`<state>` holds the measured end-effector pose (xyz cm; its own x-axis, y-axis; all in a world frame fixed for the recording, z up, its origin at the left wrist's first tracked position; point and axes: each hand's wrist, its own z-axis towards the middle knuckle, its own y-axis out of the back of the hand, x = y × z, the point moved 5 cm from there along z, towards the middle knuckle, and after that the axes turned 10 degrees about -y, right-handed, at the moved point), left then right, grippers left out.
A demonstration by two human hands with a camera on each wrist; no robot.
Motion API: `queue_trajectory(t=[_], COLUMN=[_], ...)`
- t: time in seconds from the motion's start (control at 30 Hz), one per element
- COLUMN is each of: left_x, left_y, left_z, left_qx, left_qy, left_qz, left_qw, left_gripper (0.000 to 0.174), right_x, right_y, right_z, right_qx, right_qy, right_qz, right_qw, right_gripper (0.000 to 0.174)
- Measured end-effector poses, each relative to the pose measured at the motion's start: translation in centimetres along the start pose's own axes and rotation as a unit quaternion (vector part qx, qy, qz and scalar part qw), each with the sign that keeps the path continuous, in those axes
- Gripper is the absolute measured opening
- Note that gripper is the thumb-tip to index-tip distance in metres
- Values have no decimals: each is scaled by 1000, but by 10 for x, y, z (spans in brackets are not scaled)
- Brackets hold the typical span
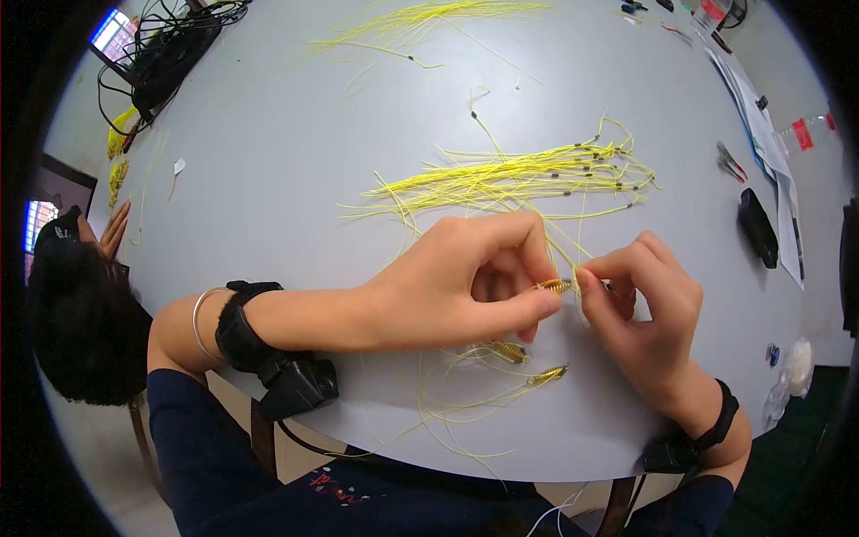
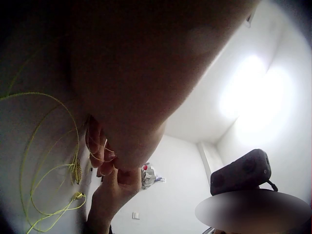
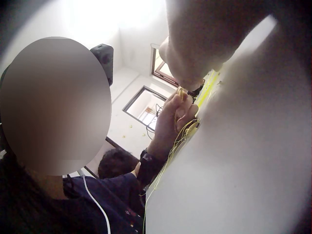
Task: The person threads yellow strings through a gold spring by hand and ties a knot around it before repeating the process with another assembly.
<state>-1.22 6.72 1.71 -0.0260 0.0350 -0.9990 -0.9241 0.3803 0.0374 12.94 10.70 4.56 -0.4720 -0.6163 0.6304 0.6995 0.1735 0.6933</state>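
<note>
My left hand [image 1: 456, 277] pinches a small gold coil spring [image 1: 557, 286] between thumb and index finger. Close beside it on the right, the right hand [image 1: 649, 309] pinches a thin yellow line [image 1: 562, 248] at the spring's end between thumb and forefinger. Two more gold springs [image 1: 548, 375] with loose yellow strands lie on the table below the left hand. Beyond both hands is a bundle of yellow lines [image 1: 510, 174], many with small dark sleeves near their right ends. In the left wrist view, my left palm hides most of the pinched spring.
Farther back lies a second yellow bundle [image 1: 429, 18]. To the right are pliers [image 1: 732, 163], a black case [image 1: 758, 228], papers [image 1: 761, 125] and a bottle [image 1: 807, 134]. Black cables [image 1: 170, 54] are heaped at the far left, where another person [image 1: 85, 304] sits.
</note>
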Motion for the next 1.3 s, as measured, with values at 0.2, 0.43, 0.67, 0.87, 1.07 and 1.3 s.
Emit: queue_trajectory(t=[0.2, 0.43, 0.67, 0.87, 1.07, 1.3], left_x=[5, 4, 5, 5, 6, 1], left_y=[-1, 0, 0, 0, -2, 4], left_z=[-1, -1, -2, -2, -2, 1], left_qx=[-11, -6, -14, -2, 16, -45], left_qy=[9, 25, 22, 17, 14, -78], left_qz=[-38, -48, -65, -65, -34, 33], left_qw=[999, 998, 998, 998, 999, 995], left_gripper=[16, 14, 15, 14, 13, 19], right_x=[3, 2, -2, -4, -5, -8], right_y=[0, 0, -1, -5, -8, -11], right_z=[0, 1, 0, -2, -2, -3], right_qx=[13, 16, 47, 78, 121, 122], right_qy=[31, 23, 5, -67, -89, -94], right_qz=[21, 57, 103, 177, 220, 225], right_qw=[999, 998, 994, 979, 964, 962], right_gripper=[14, 12, 12, 11, 6, 4])
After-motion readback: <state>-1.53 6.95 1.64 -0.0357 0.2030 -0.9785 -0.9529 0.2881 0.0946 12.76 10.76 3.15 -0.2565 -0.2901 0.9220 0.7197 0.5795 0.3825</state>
